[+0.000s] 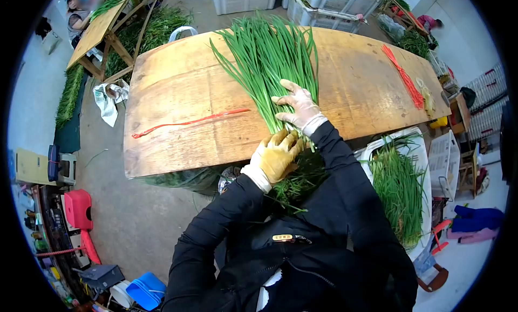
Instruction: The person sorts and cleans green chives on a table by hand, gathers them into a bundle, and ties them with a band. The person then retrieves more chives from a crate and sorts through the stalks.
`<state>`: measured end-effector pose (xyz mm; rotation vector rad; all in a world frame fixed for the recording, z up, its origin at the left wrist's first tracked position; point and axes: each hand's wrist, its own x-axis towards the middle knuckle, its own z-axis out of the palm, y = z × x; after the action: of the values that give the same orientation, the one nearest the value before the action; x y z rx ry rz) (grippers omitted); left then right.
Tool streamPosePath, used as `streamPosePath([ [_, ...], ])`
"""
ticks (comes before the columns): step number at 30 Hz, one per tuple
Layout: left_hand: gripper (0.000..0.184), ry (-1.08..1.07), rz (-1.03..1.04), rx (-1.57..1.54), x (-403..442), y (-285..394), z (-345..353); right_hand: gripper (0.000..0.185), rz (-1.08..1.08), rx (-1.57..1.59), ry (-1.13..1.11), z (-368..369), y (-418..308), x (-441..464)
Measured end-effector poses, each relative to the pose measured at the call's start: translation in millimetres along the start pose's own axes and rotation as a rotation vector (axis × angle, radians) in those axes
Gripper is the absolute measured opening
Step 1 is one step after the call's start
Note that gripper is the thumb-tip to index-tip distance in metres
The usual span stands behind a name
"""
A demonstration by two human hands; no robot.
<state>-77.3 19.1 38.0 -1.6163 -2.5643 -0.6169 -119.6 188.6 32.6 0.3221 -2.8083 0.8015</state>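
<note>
While my right hand (pixel 300 108) is lying splayed on the green stalks (pixel 272 55) at twelve o'clock, my half-open left hand (pixel 275 156) is touching their ends, probably evening them, next needing level pressure.

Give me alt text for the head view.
A yellow-gloved left hand and pale-gloved right hand are at the near end of a bunch of green stalks on a wooden table. A red strip lies left, a bundle of red strips right, and more greens sit in a white tub beside the table.
</note>
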Motion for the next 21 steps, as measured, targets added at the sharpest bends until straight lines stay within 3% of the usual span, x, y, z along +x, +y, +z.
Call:
streamPosePath([
  [7, 0.062, -0.004, 0.028, -0.024, -5.3, -6.0, 10.5, 0.010, 0.010, -0.261, 0.223, 15.0, -12.6, 4.8],
  [9, 0.063, 0.036, 0.047, -0.013, -6.3, -6.7, 9.5, 0.007, 0.073, -0.031, 0.390, 3.4, -9.7, -2.2],
  [12, 0.064, 0.032, 0.053, -0.060, -7.6, -9.7, 10.2, 0.017, 0.304, 0.724, 0.281, -46.6, -29.0, -33.2],
  [13, 0.064, 0.032, 0.058, -0.063, -7.7, -10.6, 9.0, 0.024, 0.227, 1.088, 0.227, -67.4, -36.1, -62.8],
  [14, 0.062, -0.003, 0.077, -0.137, -8.1, -12.0, 4.7, 0.022, 0.331, 1.271, 0.228, -73.8, -34.7, -79.5],
  [15, 0.060, -0.036, 0.098, -0.207, -8.4, -15.1, -2.2, 0.022, 0.249, 1.175, 0.076, -75.5, -8.4, -107.7],
  [17, 0.048, -0.030, 0.151, -0.658, -10.4, -37.2, -12.3, 0.044, 0.245, 1.091, -0.551, -103.3, 1.4, -129.4],
  [19, 0.053, 0.124, -0.258, -0.826, -12.7, -74.5, -19.0, 0.052, 0.542, 0.539, -0.536, -115.6, 5.5, -130.9],
  [21, 0.061, 0.390, -0.601, -0.889, 3.7, -102.5, -33.6, 0.055, 0.644, 0.835, -0.133, -119.5, 44.9, -121.5],
])
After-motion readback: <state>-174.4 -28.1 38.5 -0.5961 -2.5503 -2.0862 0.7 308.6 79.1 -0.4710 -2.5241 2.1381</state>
